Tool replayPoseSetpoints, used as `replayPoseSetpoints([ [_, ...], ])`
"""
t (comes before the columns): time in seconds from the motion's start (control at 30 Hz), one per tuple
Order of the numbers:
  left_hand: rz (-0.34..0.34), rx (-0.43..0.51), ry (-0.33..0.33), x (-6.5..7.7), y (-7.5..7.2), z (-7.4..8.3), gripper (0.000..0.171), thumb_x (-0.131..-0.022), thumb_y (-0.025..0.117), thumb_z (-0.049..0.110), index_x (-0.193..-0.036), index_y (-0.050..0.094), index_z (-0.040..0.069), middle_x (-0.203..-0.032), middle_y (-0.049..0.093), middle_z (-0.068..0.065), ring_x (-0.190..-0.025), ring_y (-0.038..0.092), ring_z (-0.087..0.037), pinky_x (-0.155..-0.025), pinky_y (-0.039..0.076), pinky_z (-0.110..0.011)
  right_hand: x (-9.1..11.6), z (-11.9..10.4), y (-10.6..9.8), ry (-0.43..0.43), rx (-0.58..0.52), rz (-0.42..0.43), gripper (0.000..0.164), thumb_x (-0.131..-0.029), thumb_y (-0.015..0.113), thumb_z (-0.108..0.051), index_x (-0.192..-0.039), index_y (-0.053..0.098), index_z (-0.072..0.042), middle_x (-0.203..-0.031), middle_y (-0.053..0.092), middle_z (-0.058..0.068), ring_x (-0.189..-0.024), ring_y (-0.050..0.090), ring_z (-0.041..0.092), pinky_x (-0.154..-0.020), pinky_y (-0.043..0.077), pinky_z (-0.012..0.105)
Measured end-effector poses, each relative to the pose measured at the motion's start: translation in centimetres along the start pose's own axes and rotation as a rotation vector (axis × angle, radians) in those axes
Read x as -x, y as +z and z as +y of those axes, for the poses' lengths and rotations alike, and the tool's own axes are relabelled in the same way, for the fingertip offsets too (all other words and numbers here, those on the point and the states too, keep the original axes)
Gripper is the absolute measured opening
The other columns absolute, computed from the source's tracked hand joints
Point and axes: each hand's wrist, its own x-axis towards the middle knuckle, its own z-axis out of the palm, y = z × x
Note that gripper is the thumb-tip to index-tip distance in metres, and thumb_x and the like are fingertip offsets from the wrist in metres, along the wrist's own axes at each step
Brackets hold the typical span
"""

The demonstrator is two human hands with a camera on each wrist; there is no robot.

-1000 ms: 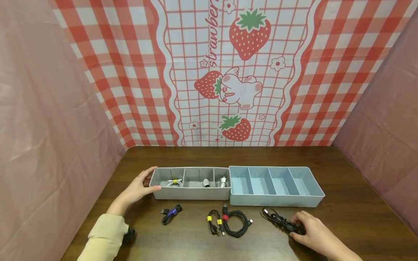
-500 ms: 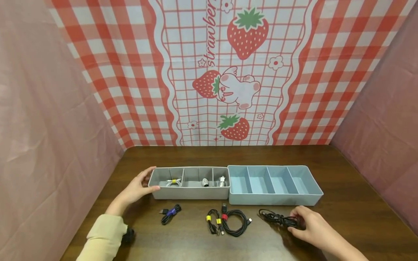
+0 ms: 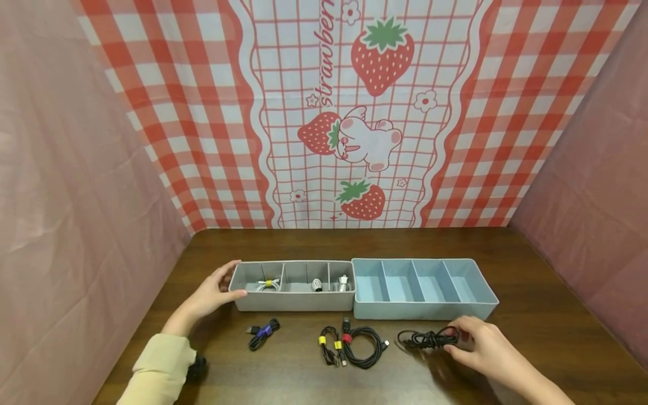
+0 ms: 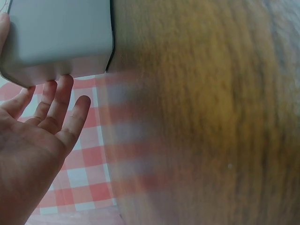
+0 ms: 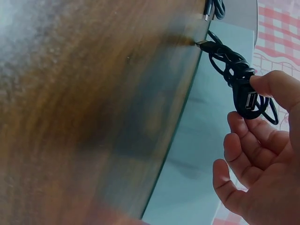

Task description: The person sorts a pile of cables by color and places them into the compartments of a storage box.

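My right hand [image 3: 483, 346] pinches a bundled black USB cable [image 3: 429, 340] between thumb and fingers, above the table in front of the blue box. In the right wrist view the cable's USB plug [image 5: 251, 101] shows close to the thumb, and the other fingers lie loosely bent. At the left end of a grey divided box [image 3: 293, 302], my left hand [image 3: 208, 297] grips the end, thumb at the front corner and fingers at the back. In the left wrist view several fingertips [image 4: 65, 82] touch the box.
A pale blue divided box [image 3: 420, 311] adjoins the grey one. White cables [image 3: 270, 284] lie in the grey box. On the table in front are a black cable with a purple tie [image 3: 263, 334], one with yellow ties [image 3: 329, 346] and one with a red tie [image 3: 372, 349].
My right hand has raised the black USB cable off the table and moved it slightly away from me, toward the blue box. The left hand stays at the grey box's end.
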Motion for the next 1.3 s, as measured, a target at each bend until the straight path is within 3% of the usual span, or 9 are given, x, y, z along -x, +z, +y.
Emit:
replayPoseSetpoints([
  [0.37, 0.003, 0.015, 0.002, 0.0, 0.1, -0.1, 0.077, -0.083, 0.073, 0.016, -0.144, 0.030, -0.002, -0.126, 0.047, -0.025, -0.110, 0.053, -0.036, -0.081, 0.049, -0.028, -1.1, -0.3, -0.6, -0.078, -0.005, 0.044, 0.043, -0.056, 0.084, -0.005, -0.083, 0.059, -0.027, -0.080, 0.053, -0.021, -0.068, 0.046, -0.001, -0.059, 0.035, 0.012],
  [0.87, 0.029, -0.032, -0.018, 0.2, 0.4, -0.3, 0.073, -0.085, 0.071, 0.014, -0.145, 0.031, 0.001, -0.124, 0.043, -0.024, -0.112, 0.049, -0.035, -0.087, 0.047, -0.041, -2.8, -1.1, -1.5, -0.096, 0.057, 0.011, 0.039, -0.058, 0.083, -0.010, -0.083, 0.058, -0.027, -0.080, 0.050, -0.022, -0.072, 0.044, -0.004, -0.062, 0.034, 0.010],
  [1.03, 0.032, -0.039, -0.002, 0.2, 0.5, -0.2, 0.072, -0.086, 0.070, 0.011, -0.144, 0.030, -0.001, -0.127, 0.042, -0.028, -0.113, 0.048, -0.041, -0.089, 0.046, -0.046, -3.3, -1.3, -1.9, -0.107, 0.066, 0.009, 0.039, -0.058, 0.083, -0.010, -0.083, 0.058, -0.027, -0.081, 0.051, -0.022, -0.071, 0.046, -0.001, -0.062, 0.035, 0.010],
  [1.3, 0.021, -0.027, 0.013, 0.2, 0.3, -0.1, 0.074, -0.085, 0.071, 0.016, -0.145, 0.030, 0.001, -0.130, 0.043, -0.026, -0.114, 0.049, -0.038, -0.089, 0.047, -0.044, -4.2, -1.5, -2.9, -0.116, 0.113, 0.006, 0.039, -0.057, 0.085, -0.012, -0.082, 0.058, -0.026, -0.081, 0.051, -0.021, -0.071, 0.047, -0.001, -0.060, 0.040, 0.014],
])
